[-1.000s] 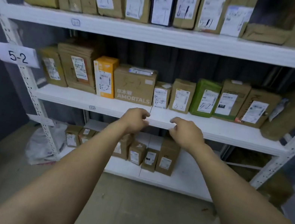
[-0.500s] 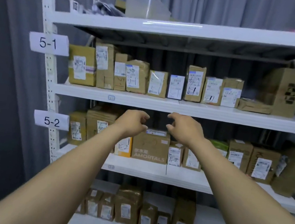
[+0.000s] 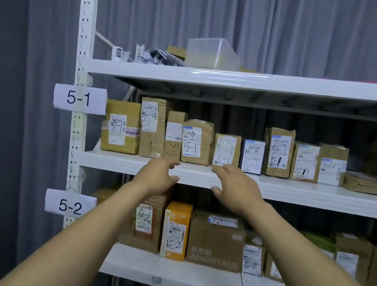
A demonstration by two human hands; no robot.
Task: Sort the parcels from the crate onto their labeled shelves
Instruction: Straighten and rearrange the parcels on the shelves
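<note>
Now | left hand (image 3: 156, 178), right hand (image 3: 237, 189) raised (fingers loose) | 5-1 shelf (image 3: 324, 197)

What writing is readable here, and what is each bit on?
"5-1": upper tag on the rack post.
"5-2": lower tag, same post.
"5-1": handwritten on the taped parcel.
"5-2": handwritten on the orange box.
"AMORTALS": printed on the brown carton.
Printed shipping labels: too small.

One view only — a wide-angle head camera, near the rack (image 3: 83, 48) and facing it almost square on. It sits about level with the 5-1 shelf (image 3: 299, 192), so the top shelf (image 3: 243, 82) shows its underside and the 5-2 shelf (image 3: 172, 273) its top — both arms run from the bottom edge to the left hand (image 3: 157, 175) and right hand (image 3: 234, 189) at mid-frame.
</note>
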